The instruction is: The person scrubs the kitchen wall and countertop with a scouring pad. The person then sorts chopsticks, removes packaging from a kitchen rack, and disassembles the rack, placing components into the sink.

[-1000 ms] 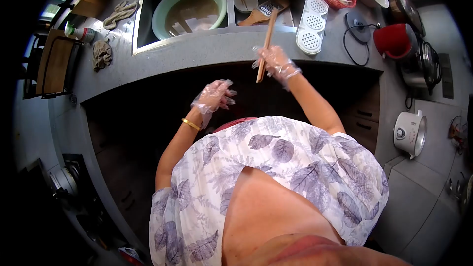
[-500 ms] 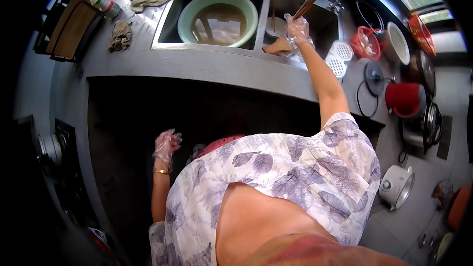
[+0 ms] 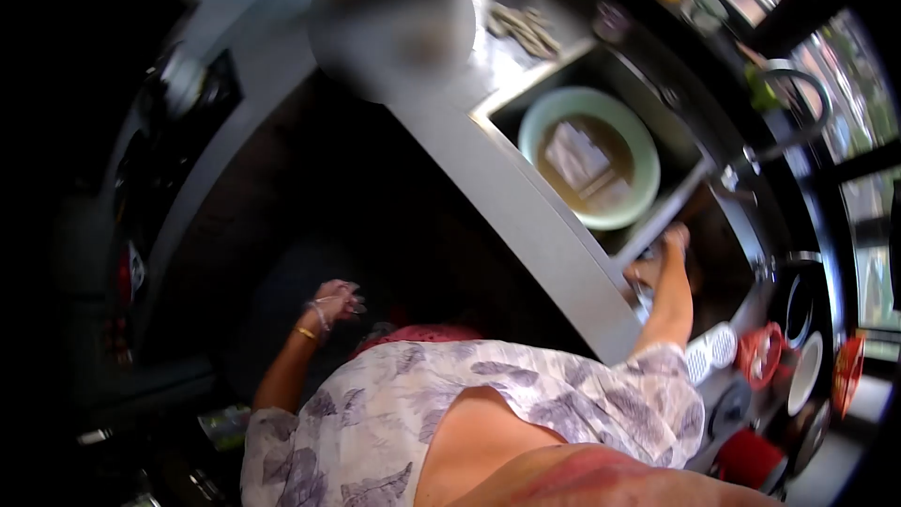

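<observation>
My left hand [image 3: 339, 299], in a clear glove, hangs in front of the dark space below the counter, away from any object; its fingers look curled, but blur hides whether they are closed. My right hand [image 3: 677, 237] reaches into the right sink basin, beside the metal divider [image 3: 660, 219]. Its fingers are smeared and mostly hidden, and I cannot make out what they hold. Close by in that basin is a brown wooden utensil [image 3: 644, 270]. In the left basin sits a pale green tub [image 3: 648, 160] of cloudy water.
A grey cloth [image 3: 526, 30] lies behind the counter edge [image 3: 507, 192]. White perforated rack [image 3: 710, 353], red basket [image 3: 758, 355], white bowl [image 3: 805, 373] and red kettle [image 3: 748, 460] stand at the right. A faucet [image 3: 737, 174] rises behind the sink. A blurred pale round shape [image 3: 389, 33] covers the upper left.
The view has turned, so the sink now slants. My right hand went with the sticks from the counter's front into the right basin; the sticks no longer show. My left hand has drawn away from the counter.
</observation>
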Action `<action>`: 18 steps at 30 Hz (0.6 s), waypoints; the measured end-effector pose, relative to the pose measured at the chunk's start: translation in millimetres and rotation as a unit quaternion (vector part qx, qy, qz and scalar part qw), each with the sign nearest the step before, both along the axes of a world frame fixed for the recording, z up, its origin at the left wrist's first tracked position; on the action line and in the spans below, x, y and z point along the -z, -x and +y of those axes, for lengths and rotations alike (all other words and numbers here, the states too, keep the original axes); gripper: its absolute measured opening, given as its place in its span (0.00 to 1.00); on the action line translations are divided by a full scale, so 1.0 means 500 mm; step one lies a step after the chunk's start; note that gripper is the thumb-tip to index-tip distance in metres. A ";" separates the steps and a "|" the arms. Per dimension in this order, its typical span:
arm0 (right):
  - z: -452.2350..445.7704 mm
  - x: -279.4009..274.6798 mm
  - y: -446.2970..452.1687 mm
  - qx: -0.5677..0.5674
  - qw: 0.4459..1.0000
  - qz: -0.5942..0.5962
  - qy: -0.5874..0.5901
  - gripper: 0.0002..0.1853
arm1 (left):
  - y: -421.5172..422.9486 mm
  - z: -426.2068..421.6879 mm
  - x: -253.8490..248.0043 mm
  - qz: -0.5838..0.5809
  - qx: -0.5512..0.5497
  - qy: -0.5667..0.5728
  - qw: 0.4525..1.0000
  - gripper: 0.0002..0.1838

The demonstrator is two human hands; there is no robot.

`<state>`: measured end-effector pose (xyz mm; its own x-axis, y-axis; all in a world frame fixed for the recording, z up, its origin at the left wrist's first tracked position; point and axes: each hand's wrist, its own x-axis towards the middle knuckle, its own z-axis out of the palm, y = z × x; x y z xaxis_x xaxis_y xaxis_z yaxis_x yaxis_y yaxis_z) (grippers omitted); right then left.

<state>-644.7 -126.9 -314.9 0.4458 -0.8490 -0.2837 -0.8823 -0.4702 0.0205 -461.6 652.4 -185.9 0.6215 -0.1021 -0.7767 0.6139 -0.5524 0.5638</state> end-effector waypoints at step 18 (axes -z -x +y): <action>0.300 -0.500 -0.049 0.021 0.762 -0.646 0.052 0.13 | -0.096 0.015 0.046 -0.081 -0.111 0.102 0.985 0.09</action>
